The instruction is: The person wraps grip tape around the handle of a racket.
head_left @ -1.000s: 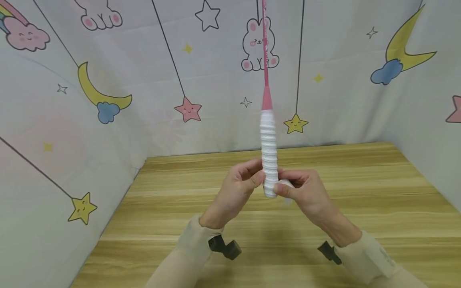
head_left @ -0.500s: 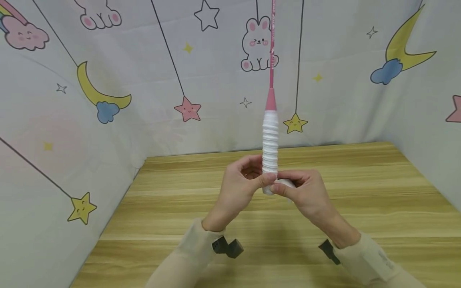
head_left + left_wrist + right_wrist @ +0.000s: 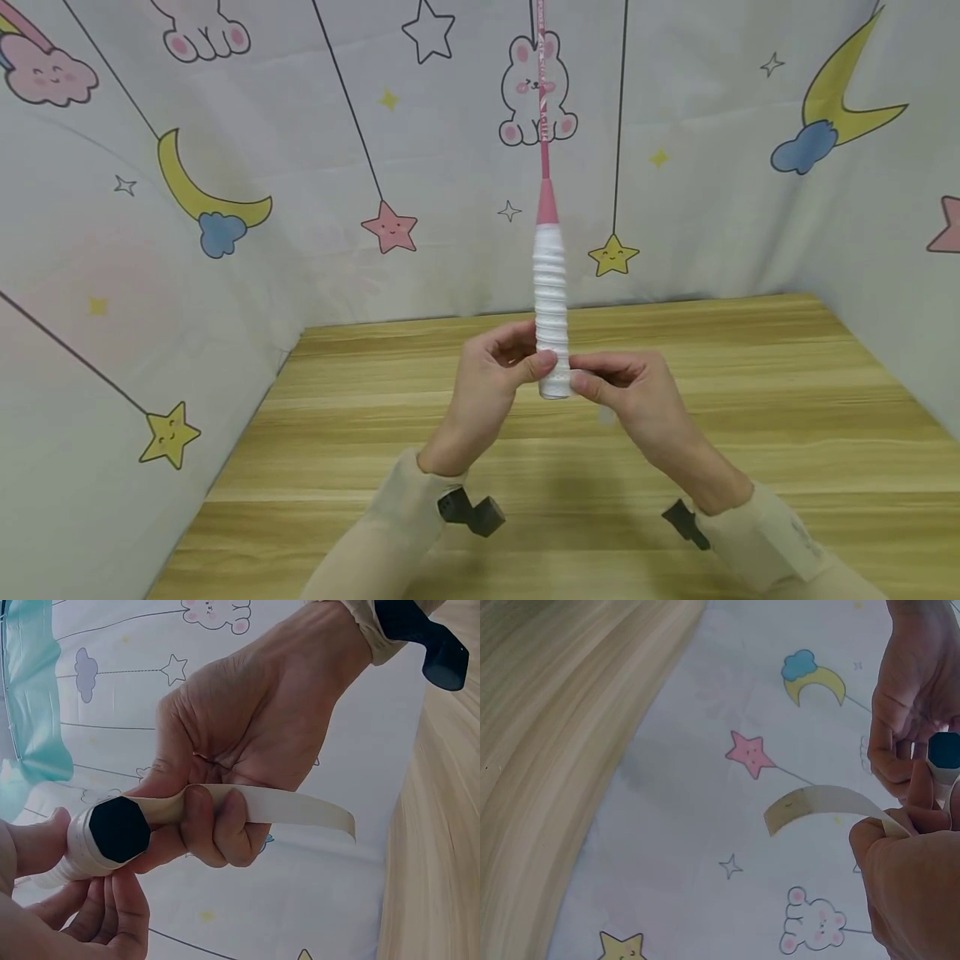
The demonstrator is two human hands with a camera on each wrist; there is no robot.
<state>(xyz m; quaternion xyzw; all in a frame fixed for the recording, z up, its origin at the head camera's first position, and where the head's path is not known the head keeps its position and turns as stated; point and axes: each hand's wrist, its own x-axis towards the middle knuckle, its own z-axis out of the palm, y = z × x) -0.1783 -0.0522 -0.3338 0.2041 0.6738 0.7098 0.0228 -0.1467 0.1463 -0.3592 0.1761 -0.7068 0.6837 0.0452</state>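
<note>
Upright between the hands stands a racket with a pink shaft (image 3: pixel 545 158) and a handle (image 3: pixel 551 287) wrapped in ridged white grip tape. The left hand (image 3: pixel 483 387) holds the lower handle, its thumb lying across the front of the wrap. At the handle's bottom right, the right hand (image 3: pixel 641 396) pinches the grip tape close to the handle. In the left wrist view the tape's loose end (image 3: pixel 292 806) passes through the right fingers and hangs free, curving down. The dark butt cap (image 3: pixel 120 828) faces that camera. The racket's head is out of view.
A wood-grain table (image 3: pixel 360 467) lies beneath the hands. Behind and beside it hangs a white cloth (image 3: pixel 450 275) printed with stars, moons and bunnies. A dark camera mount (image 3: pixel 471 512) sits on the left wrist.
The racket has shifted slightly left, after a small move right. The left thumb has come onto the front of the handle. Less tape shows between the right hand and the handle.
</note>
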